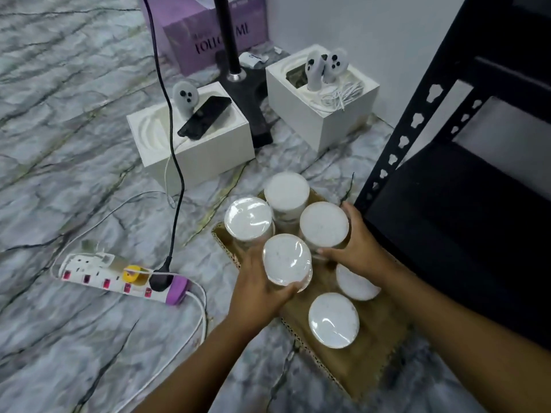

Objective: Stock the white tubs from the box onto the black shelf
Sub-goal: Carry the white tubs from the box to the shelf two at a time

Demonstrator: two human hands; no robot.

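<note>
Six round white plastic tubs with glossy film-wrapped lids stand in a shallow brown corrugated cardboard box (351, 374) on the marbled grey floor, just left of the black metal shelf (465, 210), whose flat matte board carries none of them yet. The left hand (259, 293) curls round the side of the near-left tub (286, 259), thumb at its near edge, and that tub sits tilted toward the camera as if half lifted. The right hand (354, 248) wraps its fingers round the wall of the middle-right tub (324, 224), just below the lid rim. Two more tubs (249, 218) stand at the far end of the box, touching one another, and two lie nearer the person on the right side, one of them (333, 319) free of both arms. The tubs look rigid and fairly light, judged by how each is managed with one hand, though the contents cannot be seen. The shiny wrap is probably slick, so a hold around the cylindrical wall under the lid lip seems safer than pinching the smooth top. Farther left on the floor lie a white power strip (119, 278) with a black plug and two white cube-shaped boxes (193, 144).
</note>
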